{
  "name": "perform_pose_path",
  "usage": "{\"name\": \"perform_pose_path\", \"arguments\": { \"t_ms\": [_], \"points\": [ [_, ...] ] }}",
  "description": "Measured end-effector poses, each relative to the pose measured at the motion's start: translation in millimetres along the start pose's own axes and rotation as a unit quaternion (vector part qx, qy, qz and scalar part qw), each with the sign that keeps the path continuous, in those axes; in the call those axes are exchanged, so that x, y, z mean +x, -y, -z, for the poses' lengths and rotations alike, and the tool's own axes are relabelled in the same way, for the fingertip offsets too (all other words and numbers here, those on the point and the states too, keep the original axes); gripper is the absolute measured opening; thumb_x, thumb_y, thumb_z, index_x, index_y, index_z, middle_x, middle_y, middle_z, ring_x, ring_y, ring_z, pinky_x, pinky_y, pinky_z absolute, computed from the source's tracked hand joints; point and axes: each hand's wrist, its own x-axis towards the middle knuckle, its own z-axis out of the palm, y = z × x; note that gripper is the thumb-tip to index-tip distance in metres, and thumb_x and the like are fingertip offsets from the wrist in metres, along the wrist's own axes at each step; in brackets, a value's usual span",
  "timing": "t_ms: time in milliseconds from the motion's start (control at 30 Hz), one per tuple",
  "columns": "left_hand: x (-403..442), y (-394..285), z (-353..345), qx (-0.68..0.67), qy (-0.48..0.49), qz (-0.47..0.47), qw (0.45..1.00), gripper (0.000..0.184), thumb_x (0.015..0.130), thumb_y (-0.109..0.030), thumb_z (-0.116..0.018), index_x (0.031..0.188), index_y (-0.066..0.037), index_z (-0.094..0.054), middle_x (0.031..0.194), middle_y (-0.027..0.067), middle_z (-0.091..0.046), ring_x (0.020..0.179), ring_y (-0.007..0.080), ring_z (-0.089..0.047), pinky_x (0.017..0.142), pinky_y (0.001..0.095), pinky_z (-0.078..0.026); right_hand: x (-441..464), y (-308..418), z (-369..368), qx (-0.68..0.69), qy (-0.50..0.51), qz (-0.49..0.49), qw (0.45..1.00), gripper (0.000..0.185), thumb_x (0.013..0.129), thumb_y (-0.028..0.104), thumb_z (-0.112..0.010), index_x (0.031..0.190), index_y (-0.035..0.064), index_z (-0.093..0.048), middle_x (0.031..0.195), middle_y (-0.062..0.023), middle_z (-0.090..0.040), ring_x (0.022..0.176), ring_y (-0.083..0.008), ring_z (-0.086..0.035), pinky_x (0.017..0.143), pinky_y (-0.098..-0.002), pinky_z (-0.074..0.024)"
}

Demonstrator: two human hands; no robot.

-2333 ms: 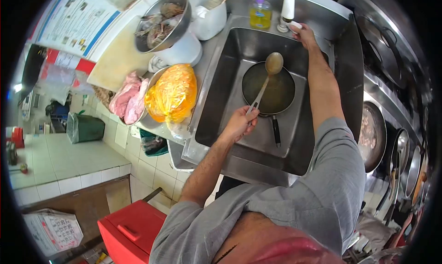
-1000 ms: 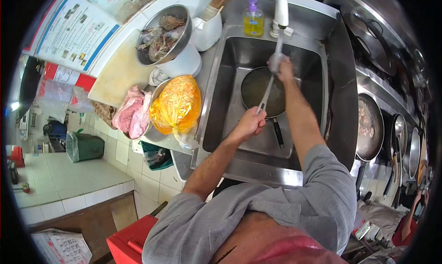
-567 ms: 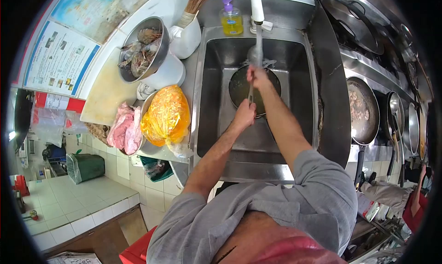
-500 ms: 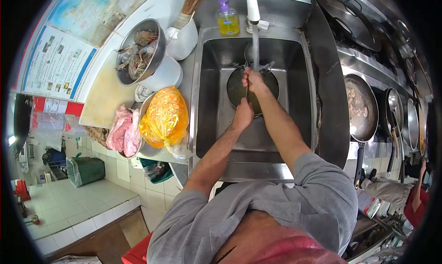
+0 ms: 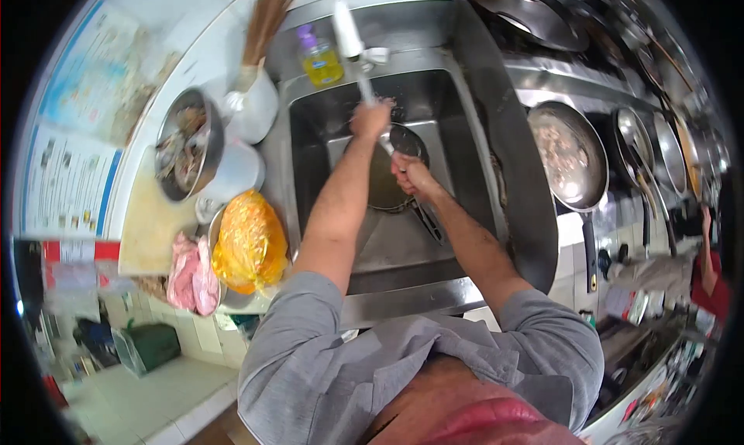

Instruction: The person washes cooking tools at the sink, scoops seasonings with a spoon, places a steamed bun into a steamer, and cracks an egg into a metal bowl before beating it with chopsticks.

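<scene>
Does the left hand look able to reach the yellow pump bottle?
Probably yes: the yellow pump bottle stands on the sink's back ledge, with nothing visible between it and the left hand, which is at the running water.

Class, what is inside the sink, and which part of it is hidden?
The sink holds a dark pan, partly hidden by the left forearm and right hand. The metal directly beneath the pan cannot be seen.

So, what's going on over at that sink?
A person in a grey shirt is working at the sink. Their right hand grips a long-handled utensil, while the left hand is at the running water from the tap. A dark pan sits in the sink below their hands.
</scene>
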Motion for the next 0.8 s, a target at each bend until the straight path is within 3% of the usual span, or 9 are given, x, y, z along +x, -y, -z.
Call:
{"name": "perform_pose_path", "arguments": {
  "t_ms": [67,100,133,200,267,400,433,533,800],
  "points": [
    [24,11,-10,0.008,0.004,0.032,0.999,0.055,0.073,-0.053,-0.055,0.099,-0.006,-0.064,0.100,0.0204,-0.061,0.099,0.0362,-0.056,0.087,0.0430,-0.042,2,1,0,-0.109,-0.113,0.010,0.988,0.025,0.087,0.026,-0.050,0.071,0.0080,-0.057,0.053,0.0016,-0.044,0.038,-0.0071,-0.034,0.034,-0.0248,-0.0234],
    [49,23,-25,0.097,0.042,-0.079,0.991,0.048,0.074,-0.046,-0.056,0.096,-0.004,-0.063,0.100,0.0224,-0.060,0.100,0.0377,-0.055,0.086,0.0425,-0.043,38,-38,14,-0.096,-0.146,0.207,0.962,0.017,0.084,0.018,-0.052,0.083,0.0062,-0.065,0.062,-0.0010,-0.054,0.052,-0.0096,-0.049,0.047,-0.0238,-0.0373],
    [38,20,-31,0.060,-0.071,-0.152,0.984,0.038,0.076,-0.035,-0.055,0.092,-0.001,-0.060,0.096,0.0238,-0.060,0.098,0.0381,-0.055,0.084,0.0417,-0.044,31,-24,12,-0.212,-0.186,0.177,0.943,0.020,0.084,0.017,-0.055,0.095,0.0048,-0.066,0.069,-0.0026,-0.059,0.068,-0.0108,-0.055,0.061,-0.0230,-0.0420],
    [37,14,-26,0.070,-0.085,-0.177,0.978,0.027,0.079,-0.025,-0.051,0.091,-0.002,-0.059,0.092,0.0215,-0.061,0.094,0.0377,-0.056,0.079,0.0424,-0.045,23,-15,17,-0.286,-0.270,0.163,0.905,0.017,0.084,0.019,-0.058,0.086,0.0041,-0.065,0.064,-0.0031,-0.057,0.058,-0.0106,-0.052,0.052,-0.0237,-0.0412],
    [27,16,-16,0.056,-0.086,-0.212,0.972,0.026,0.080,-0.024,-0.049,0.092,-0.004,-0.059,0.091,0.0202,-0.061,0.092,0.0374,-0.056,0.078,0.0433,-0.045,18,2,23,-0.076,-0.148,0.010,0.986,0.019,0.084,0.023,-0.061,0.082,0.0048,-0.061,0.059,-0.0045,-0.054,0.050,-0.0114,-0.049,0.043,-0.0251,-0.0387],
    [8,10,1,0.052,-0.083,-0.286,0.953,0.025,0.085,-0.025,-0.043,0.094,-0.008,-0.058,0.089,0.0175,-0.060,0.089,0.0377,-0.056,0.075,0.0453,-0.044,52,17,30,0.073,-0.010,0.014,0.997,0.021,0.083,0.024,-0.063,0.086,0.0046,-0.056,0.059,-0.0055,-0.051,0.043,-0.0140,-0.049,0.037,-0.0257,-0.0412],
    [1,11,5,0.075,-0.086,-0.348,0.930,0.029,0.087,-0.028,-0.040,0.092,-0.006,-0.058,0.089,0.0179,-0.059,0.087,0.0383,-0.055,0.074,0.0452,-0.043,63,25,25,0.079,-0.005,0.033,0.996,0.022,0.082,0.025,-0.063,0.087,0.0044,-0.055,0.062,-0.0057,-0.053,0.045,-0.0145,-0.051,0.038,-0.0258,-0.0433],
    [-6,14,17,-0.089,-0.057,-0.240,0.965,0.034,0.085,-0.038,-0.050,0.094,-0.008,-0.064,0.088,0.0190,-0.062,0.088,0.0334,-0.059,0.076,0.0392,-0.044,85,52,8,-0.004,0.007,0.094,0.996,0.021,0.082,0.024,-0.062,0.089,0.0057,-0.055,0.067,-0.0053,-0.057,0.045,-0.0144,-0.055,0.039,-0.0266,-0.0482],
    [17,16,54,-0.175,-0.186,-0.251,0.934,0.022,0.078,-0.022,-0.062,0.090,-0.004,-0.066,0.077,0.0135,-0.065,0.071,0.0238,-0.063,0.067,0.0317,-0.047,85,-4,20,-0.138,-0.027,0.246,0.959,0.027,0.090,0.024,-0.050,0.071,0.0050,-0.052,0.058,-0.0005,-0.053,0.046,-0.0082,-0.047,0.043,-0.0223,-0.0363]
  ]
}}
